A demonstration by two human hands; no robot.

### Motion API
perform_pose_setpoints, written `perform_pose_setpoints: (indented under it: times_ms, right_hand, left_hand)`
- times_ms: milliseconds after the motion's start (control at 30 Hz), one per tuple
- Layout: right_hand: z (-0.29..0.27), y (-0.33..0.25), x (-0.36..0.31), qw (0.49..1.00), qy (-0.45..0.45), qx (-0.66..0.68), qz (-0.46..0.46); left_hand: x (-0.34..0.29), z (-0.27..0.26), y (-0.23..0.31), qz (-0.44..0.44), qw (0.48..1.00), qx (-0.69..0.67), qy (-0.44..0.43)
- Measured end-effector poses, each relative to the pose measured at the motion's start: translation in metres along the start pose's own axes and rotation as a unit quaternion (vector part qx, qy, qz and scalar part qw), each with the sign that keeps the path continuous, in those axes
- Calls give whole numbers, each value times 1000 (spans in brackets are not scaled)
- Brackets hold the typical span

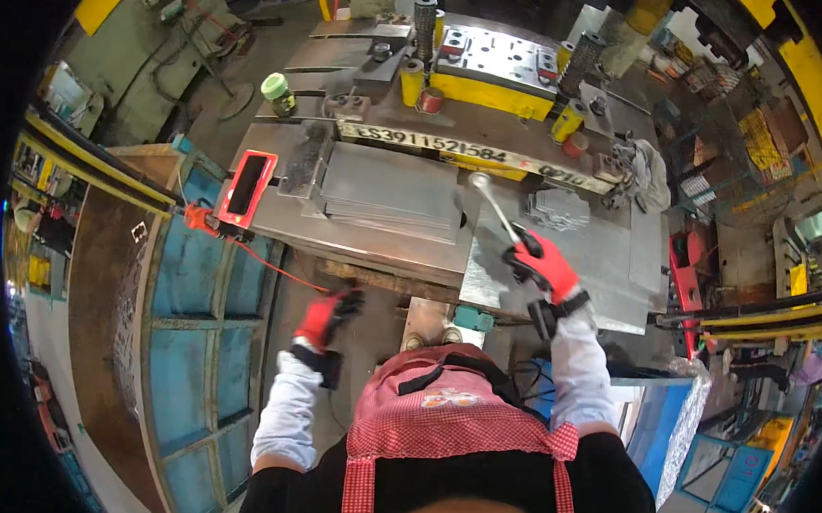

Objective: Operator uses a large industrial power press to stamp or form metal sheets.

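From the head view we see our right hand in its red glove closed around a metal rod over the grey metal sheet on the press table, while our left hand hangs loosely curled and empty below the table edge.

Right hand, red-gloved: closed round dark handle of metal rod, rod tip over press table. Left hand, red-gloved: hanging free below table edge, holding nothing. Stack of grey sheets lying left of rod. Small pile of stamped grey parts just right of rod. Red-framed control box at table's left corner. Yellow-edged die block farther back. Grey rag at right. Green-capped bottle at upper left.
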State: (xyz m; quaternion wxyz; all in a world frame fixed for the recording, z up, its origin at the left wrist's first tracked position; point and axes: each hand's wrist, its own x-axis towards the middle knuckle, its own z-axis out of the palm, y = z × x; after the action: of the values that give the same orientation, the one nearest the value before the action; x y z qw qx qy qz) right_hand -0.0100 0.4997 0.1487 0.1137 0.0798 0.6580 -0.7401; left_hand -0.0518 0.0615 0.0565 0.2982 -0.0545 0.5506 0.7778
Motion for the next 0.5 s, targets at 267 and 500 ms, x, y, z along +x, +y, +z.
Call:
perform_pose_setpoints:
  times_ms: [267,500]
  right_hand:
    - [0,8,99,990,3,-137,-33]
    - [45,-62,36,993,24,-106,-52]
  left_hand:
    - [68,114,12,-49,967,-131,-215]
    - [128,163,46,19,914,-399,-72]
